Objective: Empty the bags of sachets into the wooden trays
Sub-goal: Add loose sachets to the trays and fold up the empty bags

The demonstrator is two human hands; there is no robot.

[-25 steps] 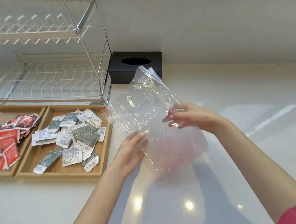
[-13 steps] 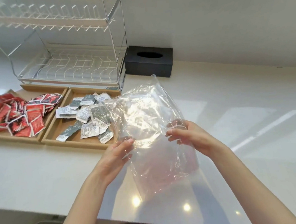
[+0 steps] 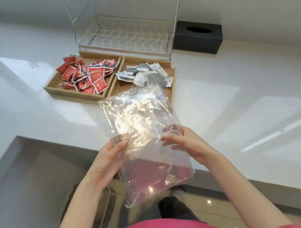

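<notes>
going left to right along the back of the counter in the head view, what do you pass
Wooden tray of red sachets → wooden tray of grey and white sachets → black tissue box. The wire dish rack stands behind both trays, so it has no clear slot.

A person in a pink top stands at a white countertop (image 3: 236,96), holding a clear, crinkled, empty-looking plastic bag (image 3: 144,132) flat between both hands. The left hand (image 3: 107,159) grips the bag's left edge, and the right hand (image 3: 183,143) grips its right edge, fingers pressed against the film. Behind the bag, two shallow wooden trays sit side by side, touching. The left wooden tray (image 3: 55,86) holds a heap of red square sachets (image 3: 85,76). The right wooden tray (image 3: 173,86) holds grey and white sachets (image 3: 146,75). A chrome wire dish rack (image 3: 125,35) stands just behind the trays, beside a black rectangular tissue box (image 3: 197,36).
</notes>
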